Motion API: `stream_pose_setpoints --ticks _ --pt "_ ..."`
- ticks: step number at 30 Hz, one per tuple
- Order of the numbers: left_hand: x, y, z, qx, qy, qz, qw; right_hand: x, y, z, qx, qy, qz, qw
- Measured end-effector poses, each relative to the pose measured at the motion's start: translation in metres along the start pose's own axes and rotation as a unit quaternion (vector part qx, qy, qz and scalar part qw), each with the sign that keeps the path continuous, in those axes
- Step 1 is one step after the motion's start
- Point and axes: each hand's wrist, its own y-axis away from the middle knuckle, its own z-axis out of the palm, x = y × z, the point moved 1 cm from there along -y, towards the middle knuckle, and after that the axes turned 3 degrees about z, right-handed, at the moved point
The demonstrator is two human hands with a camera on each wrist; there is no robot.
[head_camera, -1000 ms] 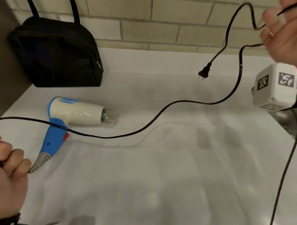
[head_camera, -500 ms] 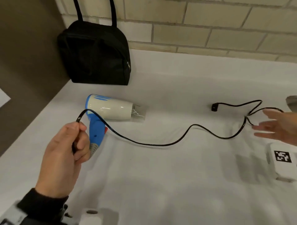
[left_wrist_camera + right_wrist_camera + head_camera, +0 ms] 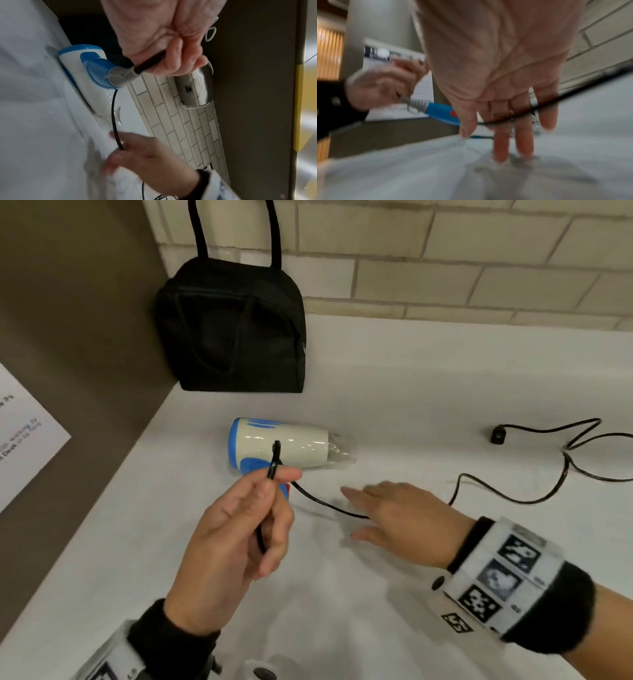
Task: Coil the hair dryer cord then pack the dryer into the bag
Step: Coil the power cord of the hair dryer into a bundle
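A white and blue hair dryer (image 3: 284, 445) lies on its side on the white counter (image 3: 428, 378), in front of an upright black bag (image 3: 233, 330). My left hand (image 3: 270, 494) grips the black cord (image 3: 513, 499) near the dryer's grey strain relief (image 3: 120, 75), and a short fold of cord sticks up above the fingers. My right hand (image 3: 373, 508) is flat and open just right of the dryer handle, with the cord running under its fingers (image 3: 522, 135). The cord trails right to the plug (image 3: 498, 436) on the counter.
A brown side wall with a white paper sign (image 3: 24, 433) bounds the counter on the left. A brick wall (image 3: 445, 268) stands behind it. A metal fixture (image 3: 193, 86) is mounted on the wall.
My right hand let go of the raised cord, which dropped onto the counter, and then swept left toward the dryer. My left hand kept its hold on the cord and rose in front of the dryer.
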Motion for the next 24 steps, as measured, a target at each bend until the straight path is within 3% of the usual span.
stream_pose_setpoints --ticks 2,5,7,9,13,17,24 --pt "0.005 -0.003 -0.002 -0.009 0.025 0.011 1.0 -0.001 -0.009 0.012 -0.015 0.044 0.02 0.999" --pt "0.006 -0.006 -0.005 -0.003 0.043 0.017 0.999 -0.006 -0.002 0.023 -0.005 0.048 -0.004 0.999" --pt "0.002 -0.012 -0.005 0.007 0.031 0.01 0.999 -0.017 0.009 0.02 0.049 0.037 -0.019 0.998" --pt "-0.005 -0.017 -0.001 -0.001 -0.001 0.01 1.0 -0.029 0.019 0.017 0.055 0.083 -0.007 0.995" --pt "-0.02 -0.018 0.014 -0.08 -0.115 0.016 0.99 -0.046 0.032 0.009 0.203 0.104 -0.023 0.973" --pt "-0.033 -0.013 0.027 -0.149 -0.157 -0.021 0.976 -0.051 0.038 -0.006 0.249 0.075 -0.062 0.964" --pt "-0.038 -0.013 0.022 -0.119 -0.177 -0.031 0.976 -0.041 0.043 -0.01 0.283 -0.003 -0.093 0.955"
